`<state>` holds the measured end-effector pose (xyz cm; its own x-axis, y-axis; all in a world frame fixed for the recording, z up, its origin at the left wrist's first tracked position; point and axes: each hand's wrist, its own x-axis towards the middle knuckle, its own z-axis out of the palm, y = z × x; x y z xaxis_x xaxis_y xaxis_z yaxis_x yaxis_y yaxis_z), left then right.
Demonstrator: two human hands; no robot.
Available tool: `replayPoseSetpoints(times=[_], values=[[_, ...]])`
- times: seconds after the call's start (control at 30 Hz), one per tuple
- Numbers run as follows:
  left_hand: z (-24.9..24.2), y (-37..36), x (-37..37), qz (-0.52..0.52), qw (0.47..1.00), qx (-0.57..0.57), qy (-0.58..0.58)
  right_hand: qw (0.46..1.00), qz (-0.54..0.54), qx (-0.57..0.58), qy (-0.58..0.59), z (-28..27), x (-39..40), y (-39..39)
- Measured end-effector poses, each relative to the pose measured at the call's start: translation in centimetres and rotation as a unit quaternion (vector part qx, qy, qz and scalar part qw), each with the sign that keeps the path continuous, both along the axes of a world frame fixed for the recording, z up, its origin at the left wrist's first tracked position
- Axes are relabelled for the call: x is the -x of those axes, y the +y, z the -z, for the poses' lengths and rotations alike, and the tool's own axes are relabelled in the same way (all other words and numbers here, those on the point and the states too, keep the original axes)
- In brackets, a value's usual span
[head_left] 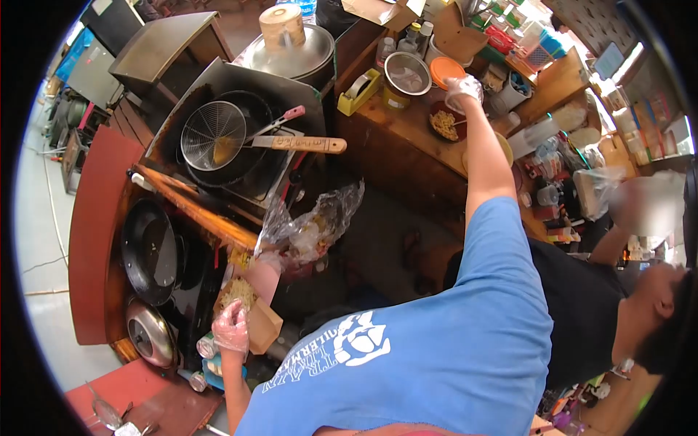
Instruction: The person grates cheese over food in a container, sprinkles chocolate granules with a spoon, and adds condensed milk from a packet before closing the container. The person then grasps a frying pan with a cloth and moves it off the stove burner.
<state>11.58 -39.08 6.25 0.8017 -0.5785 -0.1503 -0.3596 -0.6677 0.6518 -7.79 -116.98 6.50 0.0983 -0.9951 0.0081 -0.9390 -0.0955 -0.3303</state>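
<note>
Presently, item: paper box [256,325] of noodles, held beside the stove [218,156], clear of the tabletop [407,138]. Left hand [232,328], gloved, closed round its side. Right hand [463,89], gloved, reaches above a noodle bowl [443,124]; whether it grips anything cannot be told. Box likely light, thin-walled and easily crushed; best supported under the base, fingers spread, kept level.

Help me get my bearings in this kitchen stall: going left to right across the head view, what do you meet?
Black pan → wire strainer → left hand on the noodle box → plastic bag → right hand over the noodle bowl → another person.
</note>
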Motion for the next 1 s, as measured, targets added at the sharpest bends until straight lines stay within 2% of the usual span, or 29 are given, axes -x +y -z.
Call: replayPoseSetpoints(times=[0.07, 0.13, 0.2, 0.27, 0.3, 0.33, 0.37, 0.47, 0.57, 0.6, 0.67, 0.7, 0.73, 0.77, 0.8, 0.83, 0.9, 0.93, 1.0], values=[[-0.2, -1.9, -0.1, 0.000, 1.000, -0.006, 0.007, 0.993, 0.064, -0.062, -0.076, 0.6, -0.5, -3.3], [-1.3, -4.2, 0.6, -0.019, 0.997, -0.015, 0.068, 0.992, 0.067, -0.075, -0.080, 2.4, -0.4, -5.7], [-2.4, -6.4, 1.0, -0.012, 0.996, -0.043, 0.071, 0.991, 0.050, -0.117, 0.044, 4.3, -0.1, -8.0], [-2.3, -7.7, 1.2, 0.001, 0.997, -0.006, 0.080, 0.983, 0.005, -0.168, 0.070, 4.6, 0.7, -8.6], [-2.6, -8.7, 1.2, 0.014, 0.997, -0.003, 0.082, 0.962, 0.071, -0.227, -0.134, 6.5, 2.0, -9.7], [-2.6, -9.6, 1.1, 0.013, 0.997, -0.004, 0.082, 0.894, 0.133, -0.273, -0.330, 7.2, 2.4, -9.9], [-2.5, -10.5, 0.9, 0.034, 0.996, 0.004, 0.082, 0.872, 0.148, -0.255, -0.391, 8.2, 2.6, -10.1], [-2.6, -14.0, 0.1, 0.073, 0.995, 0.002, 0.065, 0.855, 0.155, -0.245, -0.430, 7.4, 2.9, -8.6], [-4.1, -19.3, 0.0, 0.181, 0.982, 0.056, -0.011, 0.838, 0.137, -0.273, -0.453, 7.8, 3.7, -8.7], [-4.5, -21.1, 0.1, 0.181, 0.982, 0.058, -0.012, 0.831, 0.116, -0.293, -0.458, 8.4, 4.1, -9.2], [-4.9, -23.8, 0.3, 0.246, 0.964, 0.090, -0.038, 0.831, 0.114, -0.304, -0.453, 8.6, 4.3, -10.4], [-4.3, -25.0, 0.7, 0.250, 0.960, 0.118, -0.043, 0.945, 0.076, -0.172, -0.268, 7.2, 3.7, -9.8], [-4.4, -26.1, 1.0, 0.250, 0.960, 0.118, -0.044, 0.997, 0.034, -0.029, -0.066, 5.5, 2.8, -8.7], [-4.6, -27.1, 1.2, 0.283, 0.949, 0.127, -0.046, 0.998, 0.007, 0.039, -0.047, 4.1, 1.9, -6.9], [-4.6, -28.0, 1.5, 0.316, 0.938, 0.135, -0.046, 0.998, 0.006, 0.040, -0.048, 3.9, 1.3, -6.9], [-4.6, -28.7, 1.8, 0.329, 0.933, 0.139, -0.048, 0.997, -0.067, 0.027, 0.043, 3.5, 0.7, -7.0], [-3.6, -29.4, 2.6, 0.339, 0.930, 0.139, -0.040, 0.981, -0.058, -0.177, 0.051, 1.7, -1.2, -8.1], [-3.2, -29.7, 2.9, 0.352, 0.925, 0.138, -0.032, 0.981, -0.059, -0.178, 0.052, 1.4, -2.0, -8.1], [-3.2, -30.6, 3.5, 0.359, 0.926, 0.119, -0.020, 0.986, 0.021, -0.146, 0.079, 1.3, -3.6, -7.8]])
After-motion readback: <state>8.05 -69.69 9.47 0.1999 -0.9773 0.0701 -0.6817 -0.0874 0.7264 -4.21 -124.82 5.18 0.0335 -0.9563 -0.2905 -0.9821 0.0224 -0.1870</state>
